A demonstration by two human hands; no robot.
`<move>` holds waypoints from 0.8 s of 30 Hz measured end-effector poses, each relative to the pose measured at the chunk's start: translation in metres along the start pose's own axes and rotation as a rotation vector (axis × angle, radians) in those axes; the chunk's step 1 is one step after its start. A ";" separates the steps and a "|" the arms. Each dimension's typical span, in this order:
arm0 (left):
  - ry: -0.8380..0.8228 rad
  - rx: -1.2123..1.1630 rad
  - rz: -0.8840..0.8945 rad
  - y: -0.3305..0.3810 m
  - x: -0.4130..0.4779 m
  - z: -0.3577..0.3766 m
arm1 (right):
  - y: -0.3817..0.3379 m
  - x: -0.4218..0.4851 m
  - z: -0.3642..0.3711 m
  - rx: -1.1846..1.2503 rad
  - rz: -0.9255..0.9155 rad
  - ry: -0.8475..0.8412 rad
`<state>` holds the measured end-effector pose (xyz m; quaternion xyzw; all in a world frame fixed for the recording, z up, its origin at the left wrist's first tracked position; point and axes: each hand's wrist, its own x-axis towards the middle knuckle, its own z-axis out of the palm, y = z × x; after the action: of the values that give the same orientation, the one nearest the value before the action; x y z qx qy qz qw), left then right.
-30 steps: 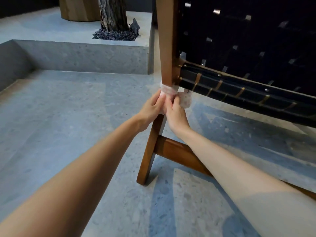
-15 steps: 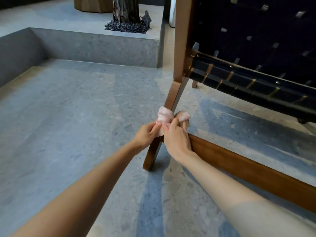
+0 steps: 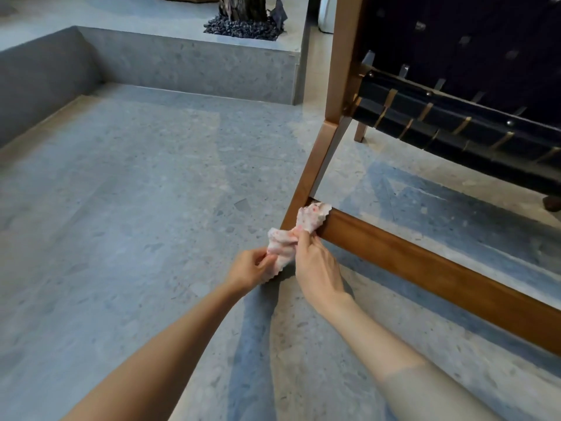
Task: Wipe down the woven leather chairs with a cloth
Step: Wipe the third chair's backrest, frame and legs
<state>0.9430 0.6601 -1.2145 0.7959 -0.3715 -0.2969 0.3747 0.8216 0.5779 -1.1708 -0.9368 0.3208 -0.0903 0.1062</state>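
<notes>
Floor: a grey speckled stone floor (image 3: 136, 192) runs under everything, with a raised stone ledge (image 3: 188, 65) at the back that carries dark pebbles (image 3: 243, 27) round a trunk.
Chair: the woven leather chair (image 3: 455, 123) fills the upper right, its black straps laced over a brown wooden frame that stands on the floor.
Lower rail: a long wooden rail (image 3: 425, 268) slants down to the right, low above the floor.
Leg: the slanted leg (image 3: 315, 168) meets that rail at a joint, and this is where we work.
Cloth: the pale, pink-spotted cloth (image 3: 291, 238) is bunched. Its scalloped top end lies on the joint and the rest stretches down-left between our hands.
Left hand: our left hand (image 3: 249, 270) pinches the cloth's lower end with curled fingers.
Right hand: our right hand (image 3: 315, 265) pinches the gathered middle between thumb and fingers, just beside the rail.
Handling, cloth: we judge it light, soft and limp. It is best held as a wad, or by both ends so it can be drawn taut round the wood.
Handling, chair: the frame looks stiff and smooth and needs no lifting. The straps probably give a little, and their gaps could snag the scalloped edge.
Progress: we cannot tell whether the straps are wiped yet.
</notes>
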 end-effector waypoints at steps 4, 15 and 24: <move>0.129 0.195 -0.066 -0.011 -0.011 -0.001 | 0.007 -0.004 -0.010 -0.047 0.028 -0.075; 0.338 0.305 0.646 0.102 0.014 -0.005 | 0.077 0.021 -0.117 -0.244 0.220 -0.005; 0.331 1.004 0.564 0.116 0.048 0.008 | 0.108 0.016 -0.119 -0.220 0.185 -0.051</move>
<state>0.9203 0.5670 -1.1335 0.7821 -0.5999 0.1536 0.0701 0.7434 0.4677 -1.0830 -0.9112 0.4111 -0.0204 0.0189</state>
